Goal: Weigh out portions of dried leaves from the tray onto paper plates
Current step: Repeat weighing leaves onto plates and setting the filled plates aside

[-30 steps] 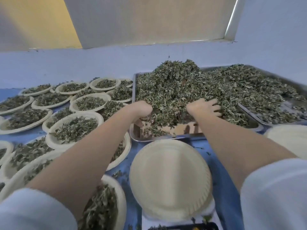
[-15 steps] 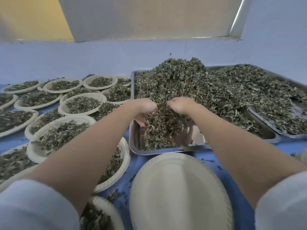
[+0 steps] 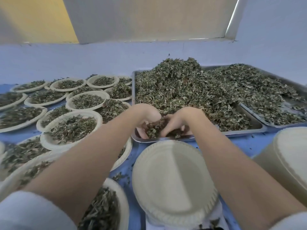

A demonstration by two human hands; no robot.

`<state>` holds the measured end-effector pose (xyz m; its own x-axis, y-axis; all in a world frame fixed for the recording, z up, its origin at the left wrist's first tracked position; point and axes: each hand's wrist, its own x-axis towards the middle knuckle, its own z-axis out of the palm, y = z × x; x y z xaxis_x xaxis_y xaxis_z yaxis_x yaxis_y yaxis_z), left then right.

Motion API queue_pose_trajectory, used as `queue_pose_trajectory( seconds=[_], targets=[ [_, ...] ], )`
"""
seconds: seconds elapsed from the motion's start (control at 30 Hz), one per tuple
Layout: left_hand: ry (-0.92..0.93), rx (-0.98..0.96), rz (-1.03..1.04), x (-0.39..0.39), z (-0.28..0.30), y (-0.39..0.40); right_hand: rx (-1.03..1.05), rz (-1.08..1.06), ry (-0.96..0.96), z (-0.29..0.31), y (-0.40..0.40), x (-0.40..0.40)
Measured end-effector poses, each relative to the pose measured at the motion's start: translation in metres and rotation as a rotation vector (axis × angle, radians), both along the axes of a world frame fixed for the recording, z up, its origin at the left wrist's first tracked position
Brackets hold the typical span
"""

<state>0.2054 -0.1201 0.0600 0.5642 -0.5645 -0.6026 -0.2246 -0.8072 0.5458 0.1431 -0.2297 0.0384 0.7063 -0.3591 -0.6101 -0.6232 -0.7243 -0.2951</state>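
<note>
I am cupping a clump of dried leaves (image 3: 155,128) between my left hand (image 3: 146,116) and right hand (image 3: 178,121), both curled around it over the near edge of the metal tray (image 3: 249,130). An empty paper plate (image 3: 172,178) is sitting on the blue counter (image 3: 245,143) just below my grip, and filled plates (image 3: 71,128) are lying to my left.

A herb-processing workroom: steel trays (image 3: 259,129) heaped with dried green leaves (image 3: 191,87), dozens of filled pale paper plates (image 3: 71,128), blue-covered tabletop (image 3: 245,143), plain white wall (image 3: 83,62).
</note>
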Motion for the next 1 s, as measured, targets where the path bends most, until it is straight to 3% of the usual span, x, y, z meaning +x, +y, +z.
queue_pose_trajectory(
  seconds=[0.13, 0.3, 0.4, 0.67, 0.77, 0.9, 1.0],
  targets=[
    [0.059, -0.069, 0.025, -0.012, -0.008, 0.0, 0.035, 0.089, -0.231, -0.005, 0.02, 0.002],
    [0.08, -0.354, 0.279, -0.008, 0.001, -0.002, 0.191, -0.106, -0.538, 0.007, 0.021, -0.003],
    [0.05, -0.501, 0.314, -0.011, 0.022, 0.004, 0.23, -0.13, -0.63, 0.033, 0.024, -0.01],
    [-0.047, -0.453, 0.125, -0.058, 0.075, 0.041, 0.209, -0.104, -0.589, 0.089, 0.056, -0.055],
    [-0.005, -0.47, 0.084, -0.083, 0.074, 0.064, 0.202, -0.109, -0.61, 0.088, 0.069, -0.088],
    [0.057, -0.332, 0.014, -0.112, 0.059, 0.092, 0.291, -0.061, -0.519, 0.067, 0.085, -0.129],
    [-0.086, -0.151, -0.043, -0.129, 0.053, 0.109, -0.002, 0.11, -0.35, 0.059, 0.086, -0.148]
  ],
)
